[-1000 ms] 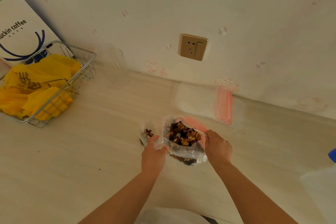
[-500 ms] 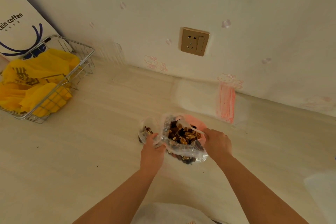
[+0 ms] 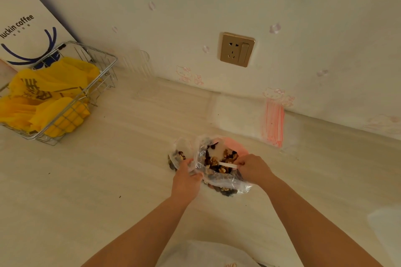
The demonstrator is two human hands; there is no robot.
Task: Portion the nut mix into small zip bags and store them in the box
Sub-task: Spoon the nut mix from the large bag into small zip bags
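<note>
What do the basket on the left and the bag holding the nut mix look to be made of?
The basket looks like bright metal wire, shiny, with an open grid you can see through. The nut mix bag looks like thin clear plastic film: glossy, crinkled, the nuts showing through where the left hand and right hand grip it.

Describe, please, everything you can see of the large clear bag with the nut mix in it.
The large clear bag looks like thin, crinkled transparent plastic, with its mouth open upward. Inside lie light walnut pieces mixed with darker bits. It sits on the pale counter, partly over something pink behind it. The left hand grips its left edge, together with a small bag holding a few nuts. The right hand pinches a white strip at its right edge.
</note>
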